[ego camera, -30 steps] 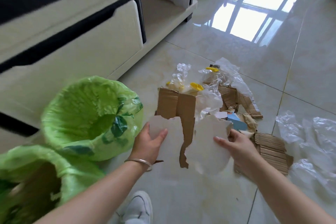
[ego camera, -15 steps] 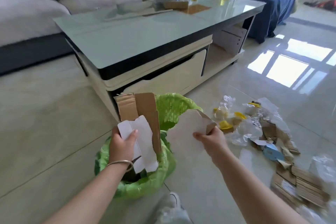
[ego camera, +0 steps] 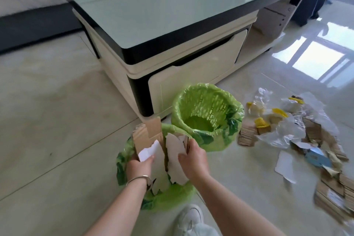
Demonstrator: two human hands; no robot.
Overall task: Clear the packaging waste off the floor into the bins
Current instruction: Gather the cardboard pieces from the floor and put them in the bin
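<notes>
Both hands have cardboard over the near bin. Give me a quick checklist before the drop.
1. Left hand grips its cardboard piece: ok.
2. Right hand grips the torn white-faced piece: ok.
3. Both pieces are above the near bin: ok.
4. Room left inside the near bin: cannot tell, the cardboard hides it.
5. Far bin is open, liner in place: ok.
6. Floor cleared: not ok, a waste pile remains to the right.
</notes>
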